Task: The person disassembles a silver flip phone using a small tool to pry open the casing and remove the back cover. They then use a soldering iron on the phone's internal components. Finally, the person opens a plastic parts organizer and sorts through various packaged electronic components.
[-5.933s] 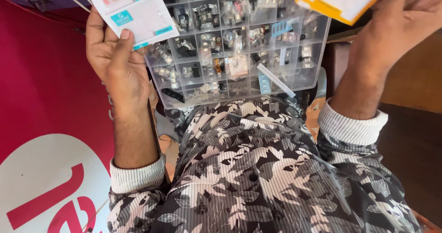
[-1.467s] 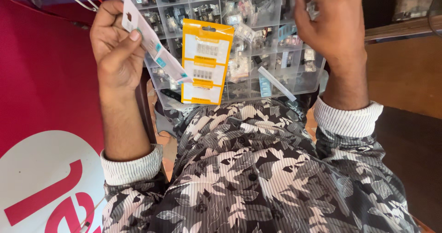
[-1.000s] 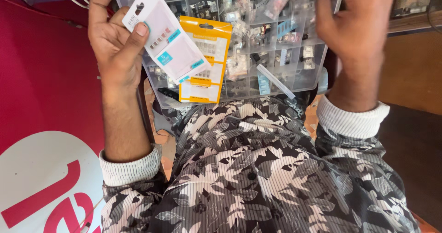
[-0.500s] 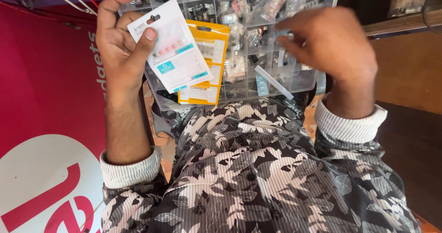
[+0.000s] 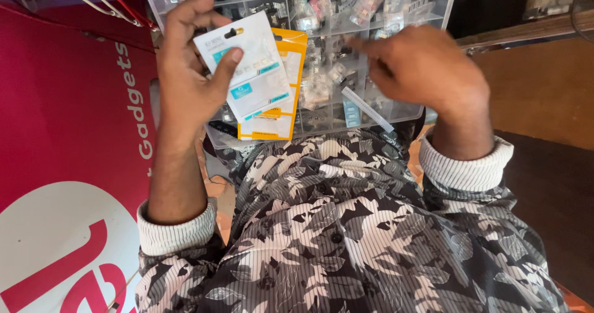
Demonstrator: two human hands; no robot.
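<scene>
Against the near edge of the clear compartment box (image 5: 396, 112), which rests at the person's chest above the patterned shirt (image 5: 346, 226), both hands are at work. Left hand (image 5: 185, 84) holds a white blister card (image 5: 250, 65): thumb pressed across its face, fingers curled behind its far side. Behind it, partly covered, sits a yellow blister card (image 5: 286, 71) lying on the box's near-left corner; whether the left fingers also grip it cannot be told. Right hand (image 5: 427, 71) hovers over the box's middle compartments, fingers bunched and pointing toward the small bagged parts (image 5: 368, 3); it is blurred, and whether anything is pinched between the fingertips cannot be told.

Judgement on the picking: the compartments are crowded with small loose packets, so a fingertip pinch on one packet serves better than a scoop. The box looks balanced against the body, not set flat, so downward pressure near its far edge could tip it. The white card's grip is thumb-only on the face; keeping it angled away from the right hand's path avoids knocking it.

Red signboard (image 5: 68, 133) stands just beside the left forearm.
</scene>
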